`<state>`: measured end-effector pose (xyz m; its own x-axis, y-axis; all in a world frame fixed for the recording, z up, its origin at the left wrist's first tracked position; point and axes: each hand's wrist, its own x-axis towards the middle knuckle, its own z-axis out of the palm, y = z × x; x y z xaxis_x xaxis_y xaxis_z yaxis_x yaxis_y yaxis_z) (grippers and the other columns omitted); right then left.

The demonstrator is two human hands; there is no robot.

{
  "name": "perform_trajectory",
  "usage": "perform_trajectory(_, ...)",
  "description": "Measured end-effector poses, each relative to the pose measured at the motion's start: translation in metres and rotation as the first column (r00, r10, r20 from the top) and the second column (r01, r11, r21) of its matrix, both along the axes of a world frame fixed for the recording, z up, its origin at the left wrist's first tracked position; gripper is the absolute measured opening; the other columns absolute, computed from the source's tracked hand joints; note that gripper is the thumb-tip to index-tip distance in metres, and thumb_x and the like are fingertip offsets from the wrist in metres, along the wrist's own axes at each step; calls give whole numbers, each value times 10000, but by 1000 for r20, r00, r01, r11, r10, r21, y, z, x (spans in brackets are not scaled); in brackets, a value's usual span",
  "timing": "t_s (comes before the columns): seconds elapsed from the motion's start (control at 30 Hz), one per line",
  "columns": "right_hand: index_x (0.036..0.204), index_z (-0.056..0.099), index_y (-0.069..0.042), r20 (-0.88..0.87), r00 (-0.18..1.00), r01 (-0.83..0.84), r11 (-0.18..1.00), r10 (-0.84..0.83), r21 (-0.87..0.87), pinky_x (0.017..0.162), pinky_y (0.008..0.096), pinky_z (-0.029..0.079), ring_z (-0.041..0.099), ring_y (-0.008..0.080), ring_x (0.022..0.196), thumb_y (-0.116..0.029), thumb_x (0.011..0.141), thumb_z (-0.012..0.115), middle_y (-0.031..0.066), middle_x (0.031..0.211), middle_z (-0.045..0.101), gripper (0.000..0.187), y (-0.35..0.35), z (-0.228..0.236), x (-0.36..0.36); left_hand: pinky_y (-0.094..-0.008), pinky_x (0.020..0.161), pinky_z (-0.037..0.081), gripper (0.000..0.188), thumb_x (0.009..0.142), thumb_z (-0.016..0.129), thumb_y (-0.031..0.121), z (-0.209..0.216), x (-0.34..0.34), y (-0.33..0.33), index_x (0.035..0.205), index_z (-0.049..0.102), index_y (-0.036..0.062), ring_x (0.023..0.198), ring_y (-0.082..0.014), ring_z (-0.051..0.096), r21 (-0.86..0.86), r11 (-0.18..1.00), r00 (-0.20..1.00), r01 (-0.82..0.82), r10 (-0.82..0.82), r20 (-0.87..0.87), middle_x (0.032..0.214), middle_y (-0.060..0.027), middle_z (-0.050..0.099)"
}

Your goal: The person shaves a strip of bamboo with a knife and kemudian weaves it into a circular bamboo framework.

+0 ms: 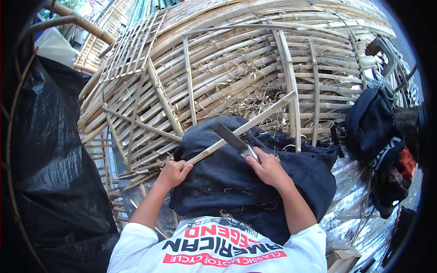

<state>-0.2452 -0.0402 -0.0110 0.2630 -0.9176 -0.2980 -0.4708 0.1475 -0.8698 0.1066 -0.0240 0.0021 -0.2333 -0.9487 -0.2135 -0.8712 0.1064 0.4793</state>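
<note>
My left hand (174, 174) is closed round the near end of a pale bamboo strip (264, 114). The strip slants up and to the right, over a dark cloth (218, 182) spread across my lap. In my right hand (264, 167) is a knife (231, 138) with a broad dark blade and a light metallic-looking handle. Its blade lies across the strip near the middle and points up and to the left. Whether the edge bites into the wood cannot be made out. Small shavings cling to the cloth.
Ahead lies a wide slatted bamboo platform (218, 91) with curled shavings (255, 102) on it. A small bamboo lattice (132, 50) rests at the far left. Black plastic sheeting (54, 173) hangs on the left. A dark bag (373, 127) sits at the right, near shiny foil sheeting (348, 191).
</note>
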Motion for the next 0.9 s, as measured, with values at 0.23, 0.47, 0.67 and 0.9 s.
perform_trajectory(0.23, 1074, 554, -61, 213, 882, 423, 906, -419, 31, 433, 236, 398, 484, 61, 466, -273, 1010, 518, -13, 591, 502, 225, -12, -8, 3, -486, 532, 480, 433, 924, 622, 375, -9, 0, 14, 676, 578, 23, 597, -429, 612, -147, 986, 996, -80, 75, -43, 590, -230, 578)
perform_trajectory(0.47, 1015, 567, -30, 53, 984, 174, 984, -172, -35, 500, 329, 416, 539, 141, 509, -280, 971, 586, 80, 591, 548, 254, -7, -2, 15, -478, 530, 484, 451, 918, 621, 400, -7, 2, 11, 678, 594, 19, 588, -428, 614, -83, 994, 998, -69, 67, -19, 577, -230, 572)
perform_trajectory(0.67, 1030, 560, -56, 23, 990, 143, 987, -142, -70, 429, 239, 399, 474, 69, 456, -289, 1011, 518, -10, 580, 508, 237, 13, -22, 49, -472, 525, 477, 448, 918, 624, 396, -9, 4, 10, 680, 592, 17, 574, -424, 608, -98, 991, 995, -88, 84, -52, 566, -226, 563)
perform_trajectory(0.9, 1024, 534, -21, -7, 926, 376, 921, -377, 104, 470, 310, 421, 537, 132, 495, -261, 986, 573, 67, 577, 533, 246, 6, 7, 67, -465, 523, 505, 479, 921, 601, 450, -9, 0, 12, 679, 613, 37, 547, -401, 620, -95, 986, 987, -140, 131, -90, 546, -203, 576)
